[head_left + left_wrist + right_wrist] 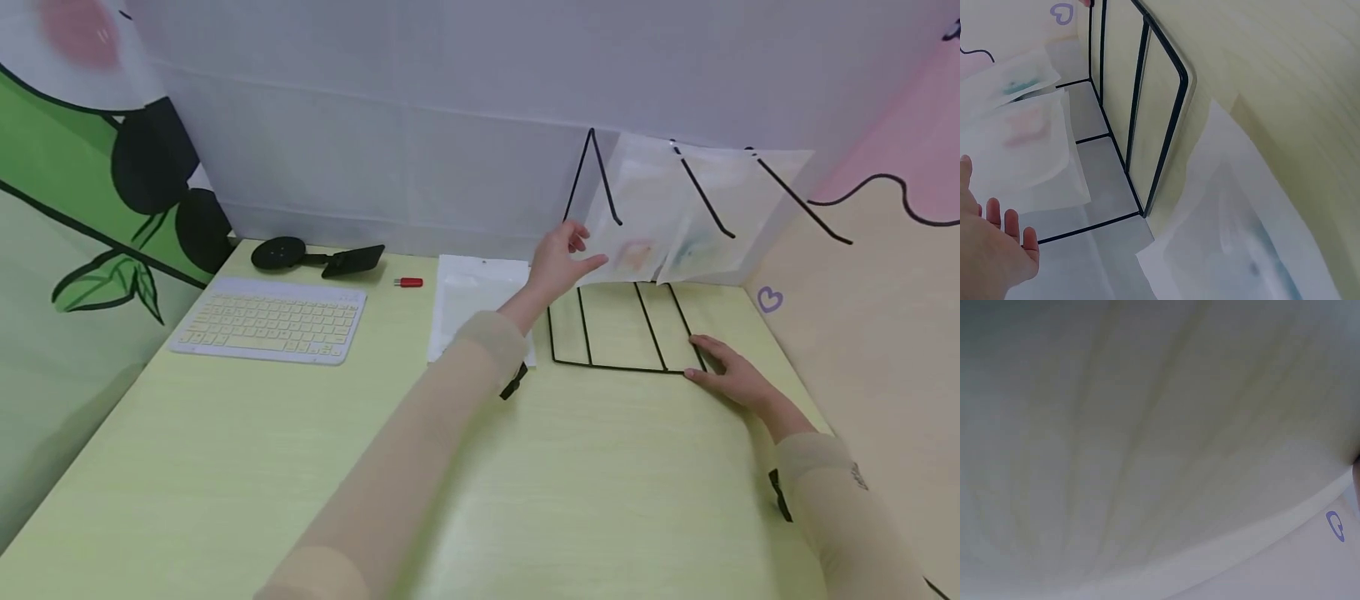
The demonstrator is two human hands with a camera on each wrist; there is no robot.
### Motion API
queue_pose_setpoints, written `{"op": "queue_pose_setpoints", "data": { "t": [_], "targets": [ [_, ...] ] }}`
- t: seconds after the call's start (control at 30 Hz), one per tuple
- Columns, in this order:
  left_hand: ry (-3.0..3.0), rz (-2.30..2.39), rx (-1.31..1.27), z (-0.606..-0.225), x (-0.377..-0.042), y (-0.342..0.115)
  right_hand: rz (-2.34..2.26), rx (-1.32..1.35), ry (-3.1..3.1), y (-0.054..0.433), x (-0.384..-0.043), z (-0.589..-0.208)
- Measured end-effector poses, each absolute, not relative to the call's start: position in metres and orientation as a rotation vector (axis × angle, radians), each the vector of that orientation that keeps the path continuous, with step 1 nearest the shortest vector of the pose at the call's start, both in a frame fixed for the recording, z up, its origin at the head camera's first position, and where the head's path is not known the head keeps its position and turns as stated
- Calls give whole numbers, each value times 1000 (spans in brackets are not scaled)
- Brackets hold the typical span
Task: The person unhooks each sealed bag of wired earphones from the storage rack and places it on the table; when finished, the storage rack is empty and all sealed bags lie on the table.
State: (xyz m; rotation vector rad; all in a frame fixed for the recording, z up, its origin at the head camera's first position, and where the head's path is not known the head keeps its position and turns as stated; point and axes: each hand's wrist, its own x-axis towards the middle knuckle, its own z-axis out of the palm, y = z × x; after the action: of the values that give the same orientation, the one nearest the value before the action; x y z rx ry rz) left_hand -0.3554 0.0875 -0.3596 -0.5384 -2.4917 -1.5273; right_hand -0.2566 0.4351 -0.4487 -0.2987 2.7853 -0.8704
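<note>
A black wire display rack [609, 367] stands at the back right, its flat base on the table and hooks sloping forward from its uprights. Two thin white pouches [637, 208] hang from the middle and right hooks, one with a pinkish patch, the other blue-green. My left hand [553, 265] is beside the rack's left upright, fingers loosely bent, thumb pointing toward the nearer pouch. In the left wrist view, the upright passes behind those fingers. My right hand [726, 373] rests at the base's front right corner, thumb and fingers spread across it; the right wrist view barely catches it.
Another white pouch [480, 279] lies flat left of the rack. Farther left are a small red USB stick [409, 282], a black folding stand [352, 261] and a white keyboard [270, 321]. A pale curtain [375, 150] hangs behind the table [570, 483].
</note>
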Motion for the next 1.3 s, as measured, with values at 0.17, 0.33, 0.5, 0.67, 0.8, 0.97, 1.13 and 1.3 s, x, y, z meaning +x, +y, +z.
{"op": "queue_pose_setpoints", "data": {
  "t": [0.17,0.33,0.5,0.67,0.8,0.97,1.13,1.3],
  "targets": [
    [-2499,-1497,-560,-360,-352,95,-857,-296,2799,435,-257,-449],
    [-2527,-1422,-586,-355,-351,101,-860,-296,2802,437,-259,-451],
    [-2546,-1348,-605,-352,-353,106,-869,-291,2789,438,-260,-453],
    [-2514,-1335,-610,-351,-354,108,-876,-295,2792,439,-260,-454],
    [-2482,-1355,-625,-351,-353,107,-892,-307,2798,438,-260,-453],
    [-2444,-1393,-643,-353,-351,104,-888,-315,2795,436,-260,-453],
    [-2371,-1353,-703,-356,-350,102,-874,-291,2791,438,-261,-455],
    [-2271,-1340,-753,-354,-344,101,-868,-285,2788,439,-260,-454]
  ]
}}
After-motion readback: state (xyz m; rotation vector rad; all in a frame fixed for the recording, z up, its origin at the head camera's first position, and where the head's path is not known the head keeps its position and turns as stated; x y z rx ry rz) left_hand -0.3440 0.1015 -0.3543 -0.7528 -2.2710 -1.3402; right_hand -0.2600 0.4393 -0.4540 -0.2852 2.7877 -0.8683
